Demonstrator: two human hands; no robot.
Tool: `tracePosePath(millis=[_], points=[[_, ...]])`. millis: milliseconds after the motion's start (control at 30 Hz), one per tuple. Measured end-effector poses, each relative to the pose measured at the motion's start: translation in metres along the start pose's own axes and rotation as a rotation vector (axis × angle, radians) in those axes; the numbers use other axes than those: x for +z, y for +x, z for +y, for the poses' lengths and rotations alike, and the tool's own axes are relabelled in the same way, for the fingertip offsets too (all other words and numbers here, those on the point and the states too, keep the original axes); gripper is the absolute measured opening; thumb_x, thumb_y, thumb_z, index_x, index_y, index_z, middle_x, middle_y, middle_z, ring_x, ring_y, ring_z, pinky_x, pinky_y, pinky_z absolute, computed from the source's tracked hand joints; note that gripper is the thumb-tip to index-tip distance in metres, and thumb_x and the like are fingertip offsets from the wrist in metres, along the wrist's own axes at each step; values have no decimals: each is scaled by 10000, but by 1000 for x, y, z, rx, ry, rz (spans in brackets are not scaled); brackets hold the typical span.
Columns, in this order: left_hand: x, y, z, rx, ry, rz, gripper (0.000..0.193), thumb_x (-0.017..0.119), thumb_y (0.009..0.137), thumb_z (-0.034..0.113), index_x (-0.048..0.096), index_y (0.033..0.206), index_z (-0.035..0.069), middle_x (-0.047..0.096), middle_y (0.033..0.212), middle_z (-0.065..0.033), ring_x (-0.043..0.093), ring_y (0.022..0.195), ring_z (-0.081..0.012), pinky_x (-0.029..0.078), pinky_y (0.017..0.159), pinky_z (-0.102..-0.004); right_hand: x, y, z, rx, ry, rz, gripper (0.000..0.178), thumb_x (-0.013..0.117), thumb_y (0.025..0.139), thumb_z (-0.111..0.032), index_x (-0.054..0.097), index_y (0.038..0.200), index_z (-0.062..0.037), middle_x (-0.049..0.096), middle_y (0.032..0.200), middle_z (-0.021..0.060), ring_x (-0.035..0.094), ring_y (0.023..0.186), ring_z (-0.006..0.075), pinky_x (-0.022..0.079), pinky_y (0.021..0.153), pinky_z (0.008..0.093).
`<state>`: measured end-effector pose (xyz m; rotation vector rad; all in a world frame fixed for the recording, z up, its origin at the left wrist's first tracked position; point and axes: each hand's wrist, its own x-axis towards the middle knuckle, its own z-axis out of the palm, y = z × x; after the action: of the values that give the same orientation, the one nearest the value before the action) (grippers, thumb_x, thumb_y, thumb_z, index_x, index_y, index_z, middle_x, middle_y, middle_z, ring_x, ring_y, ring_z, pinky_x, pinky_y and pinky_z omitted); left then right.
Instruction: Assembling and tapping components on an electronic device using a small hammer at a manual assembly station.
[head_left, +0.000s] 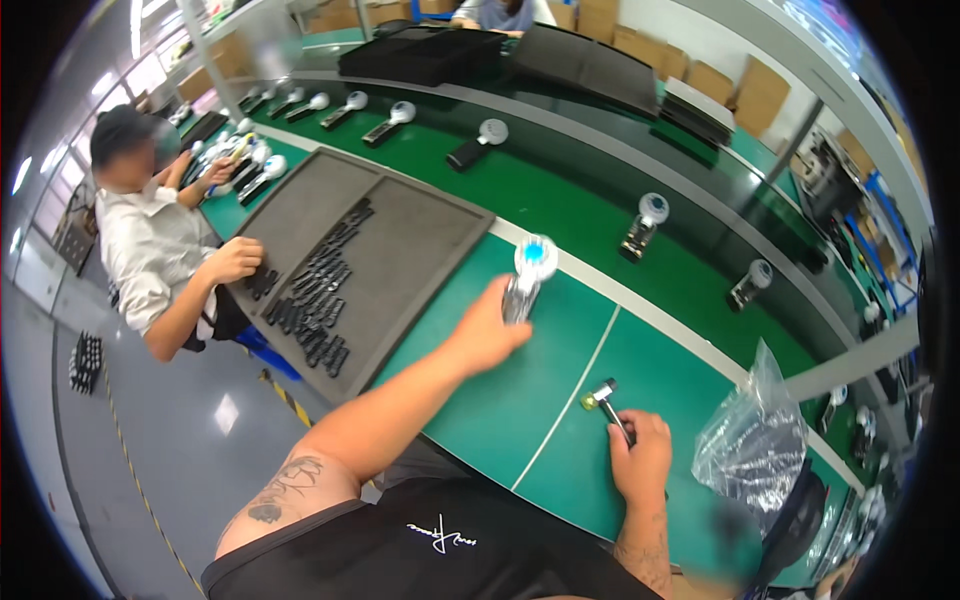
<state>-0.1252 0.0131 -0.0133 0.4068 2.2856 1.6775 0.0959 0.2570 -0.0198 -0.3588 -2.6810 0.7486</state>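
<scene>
My left hand is wrapped round the grip of a handheld device with a round white head and a blue centre. I hold it over the green worktop, near the pale strip along the conveyor. Lower right, my right hand grips the dark handle of a small hammer. One end of the hammer's head is yellowish, the other dark. The hammer's head points away from me, to the left of a clear plastic bag.
A grey tray with many small black parts lies at left, where a co-worker has a hand over its edge. Similar round-headed devices stand spaced along the green conveyor. Dark trays are stacked beyond it.
</scene>
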Motion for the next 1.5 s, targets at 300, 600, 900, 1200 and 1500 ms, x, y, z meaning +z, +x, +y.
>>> tracePosePath(millis=[300,600,900,1200,1500], points=[[55,121,16,278,723,332,769,684,976,410,413,1591,35,455,1580,-235,528,1355,-390,429,1126,-499,-6,-7,-3,14,-16,7,212,766,865,-122,735,1069,-73,676,939,85,606,834,273,518,782,390],[56,124,-17,402,1125,-26,771,581,980,628,533,1482,45,536,1474,-207,490,1367,-411,345,1161,-572,4,-4,0,-67,-83,29,197,740,881,-119,719,1071,-68,659,922,83,599,830,264,514,778,380],[-17,205,-3,647,921,252,401,641,940,443,768,1007,69,703,988,-180,657,922,-395,542,847,-496,7,-2,-12,-15,-142,-13,191,719,880,-115,683,1062,-69,604,868,76,552,790,259,479,746,384],[-241,286,-68,50,1206,603,465,596,999,477,711,1213,81,692,1216,-188,666,1079,-412,546,924,-525,21,2,-18,-63,-357,11,203,674,876,-106,647,1073,-65,597,896,95,537,802,297,466,738,407],[-309,313,-101,-75,1045,701,525,577,1022,479,623,1350,72,651,1310,-208,632,1177,-421,527,1004,-526,27,-12,6,-48,-404,-30,247,681,898,-131,648,1135,-72,613,959,140,565,848,342,488,772,438]])
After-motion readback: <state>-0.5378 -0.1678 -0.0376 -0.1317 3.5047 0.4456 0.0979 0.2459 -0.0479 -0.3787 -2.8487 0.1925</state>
